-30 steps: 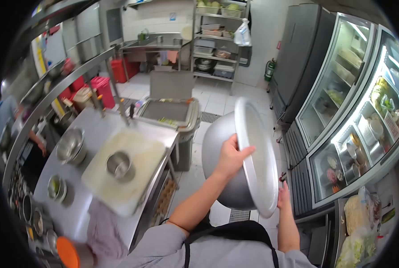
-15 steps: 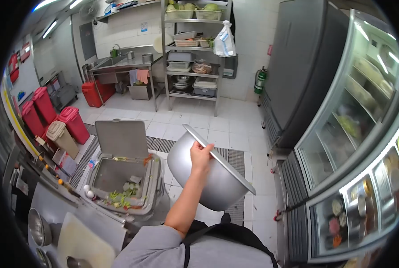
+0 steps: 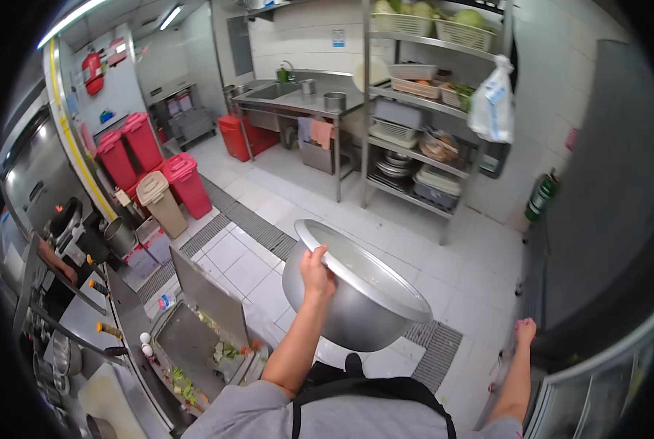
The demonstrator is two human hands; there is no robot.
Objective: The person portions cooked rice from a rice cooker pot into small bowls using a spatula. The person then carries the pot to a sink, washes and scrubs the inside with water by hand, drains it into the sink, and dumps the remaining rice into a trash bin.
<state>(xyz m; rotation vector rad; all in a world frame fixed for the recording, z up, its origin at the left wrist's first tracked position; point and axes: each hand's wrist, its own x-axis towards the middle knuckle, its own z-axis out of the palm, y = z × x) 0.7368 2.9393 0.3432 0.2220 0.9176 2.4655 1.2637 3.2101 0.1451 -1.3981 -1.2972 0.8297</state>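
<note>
Bowl: the large metal bowl (image 3: 363,323) was off the floor (image 3: 327,205), in front of the person's body, tilted so that its mouth faced up and away toward the shelf rack (image 3: 415,156).
Left hand: the left hand (image 3: 317,275) was clamped around the bowl's rim at the near left side and was the only one of the two hands seen bearing it.
Right hand: the right hand (image 3: 525,331) was out to the side, well apart from the bowl and near the grey cabinet (image 3: 605,183); its fingers looked curled, but I could not tell whether they held anything.
Bowl's inside: partly visible, with a few pale flecks; whether these were residue or glints could not be told.
Done: judging by the pose, the lifting was complete and the grip looked settled.
Left: the bowl had not yet been set down; it rested neither on the rack nor by the sink (image 3: 279,91), both of which lay beyond it.
Bin: to the left, the grey bin (image 3: 184,333) had its lid (image 3: 208,296) raised and vegetable scraps (image 3: 184,385) about it.
Counter: at the lower left, the counter (image 3: 145,395) carried a cutting board (image 3: 111,402).
</note>
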